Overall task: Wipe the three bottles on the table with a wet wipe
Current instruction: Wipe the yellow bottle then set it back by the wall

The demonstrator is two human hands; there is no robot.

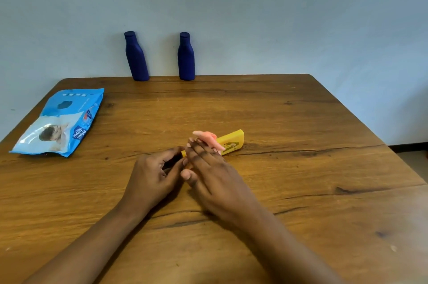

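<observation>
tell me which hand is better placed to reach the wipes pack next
Probably left. The wipes pack lies far left, nearer the left hand; the right hand is busy pressing on the yellow bottle.

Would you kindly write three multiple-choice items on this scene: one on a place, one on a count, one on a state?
1. Where on the table is the pack? A) left B) right C) centre
2. How many blue bottles stand upright? A) one B) two C) three
3. How is the yellow bottle? A) upright B) lying down C) hanging

Answers:
1. A: the pack lies at the left edge.
2. B: two stand at the far edge.
3. B: it lies on its side under the right hand.
</observation>
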